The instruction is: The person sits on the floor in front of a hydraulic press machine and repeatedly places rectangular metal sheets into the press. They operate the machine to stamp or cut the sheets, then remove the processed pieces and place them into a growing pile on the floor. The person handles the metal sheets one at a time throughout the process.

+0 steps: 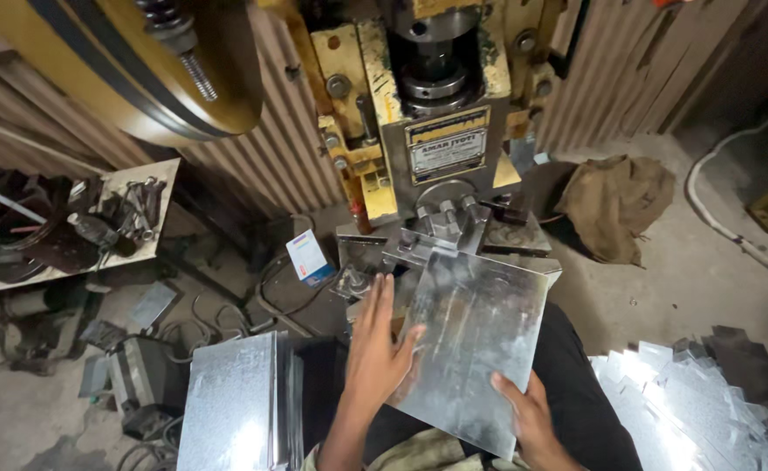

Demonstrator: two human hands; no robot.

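A shiny square metal sheet (pixel 476 340) lies tilted, its far edge on the bed of a yellow press machine (pixel 441 131) under the die block (pixel 441 227). My left hand (pixel 375 344) rests flat with spread fingers on the sheet's left edge. At the near right corner, my right hand (pixel 528 419) grips the sheet with the thumb on top.
A stack of similar sheets (pixel 236 401) stands at my left. Cut shiny pieces (pixel 689 410) pile up at the right. A bench with spanners and tools (pixel 70 222) is at the far left, a big flywheel (pixel 131 61) overhead, and a brown sack (pixel 615 205) on the floor.
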